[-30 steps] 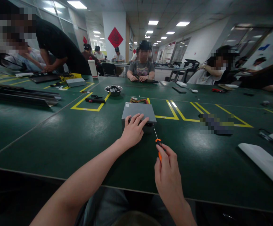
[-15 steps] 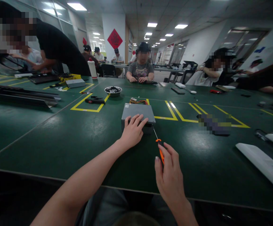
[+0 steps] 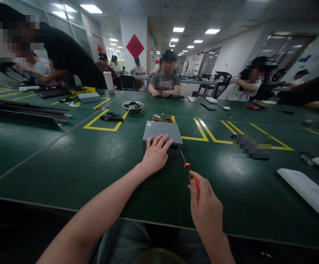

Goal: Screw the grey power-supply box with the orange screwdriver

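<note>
One flat grey metal box (image 3: 162, 132) mid-desk — left hand (image 3: 156, 155) flat on top; right hand (image 3: 206, 209) pinching one orange-handled screwdriver (image 3: 190, 173).

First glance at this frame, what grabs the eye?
Centre of the dark green table: the left hand pressed flat on the near edge of a grey metal box. Just right of it, the right hand holds an orange-handled screwdriver with its tip at the box's near right corner. Yellow floor-style tape markings run behind.
</note>
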Tool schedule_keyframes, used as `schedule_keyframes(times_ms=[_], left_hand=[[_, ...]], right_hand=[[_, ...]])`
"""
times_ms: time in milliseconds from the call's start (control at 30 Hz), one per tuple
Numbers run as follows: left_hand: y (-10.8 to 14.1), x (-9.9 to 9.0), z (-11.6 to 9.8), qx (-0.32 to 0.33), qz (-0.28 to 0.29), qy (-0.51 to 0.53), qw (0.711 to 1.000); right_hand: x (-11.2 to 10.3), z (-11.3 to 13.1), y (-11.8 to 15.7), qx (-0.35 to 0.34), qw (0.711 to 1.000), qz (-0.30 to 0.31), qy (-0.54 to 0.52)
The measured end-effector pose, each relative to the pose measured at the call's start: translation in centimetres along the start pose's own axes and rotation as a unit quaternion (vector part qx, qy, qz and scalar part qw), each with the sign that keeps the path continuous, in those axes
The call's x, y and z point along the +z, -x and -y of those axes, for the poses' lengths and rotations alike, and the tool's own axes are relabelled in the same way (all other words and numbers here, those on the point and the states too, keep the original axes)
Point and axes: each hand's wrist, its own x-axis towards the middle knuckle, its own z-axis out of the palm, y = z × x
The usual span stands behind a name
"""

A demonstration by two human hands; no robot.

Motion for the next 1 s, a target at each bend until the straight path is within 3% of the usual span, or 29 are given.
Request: schedule_keyframes(times_ms=[300,433,567,700,867,1000], left_hand=[[0.0,0.0,0.0,-0.002,-0.003,-0.003,1.000],[0.0,0.0,0.1,-0.002,-0.001,-0.004,1.000],[0.1,-0.1,0.1,0.000,0.000,0.000,1.000],[0.0,-0.1,0.0,-0.003,-0.003,0.002,1.000],[0.0,-0.2,-0.1,-0.001,0.001,0.001,1.000],[0.0,-0.3,0.0,-0.002,0.004,0.001,1.000]], right_hand=[[0.3,1.2,-0.3,-0.089,0.996,-0.020,0.003],[0.2,0.3,-0.3,-0.042,0.998,-0.039,0.015],[0.1,-0.4,0.0,0.009,1.000,-0.012,0.008],[0.3,0.2,0.2,-0.008,1.000,0.001,-0.009],[0.3,1.1,-0.2,-0.078,0.997,-0.003,0.000],[-0.1,0.6,-0.4,-0.039,0.999,-0.034,0.006]])
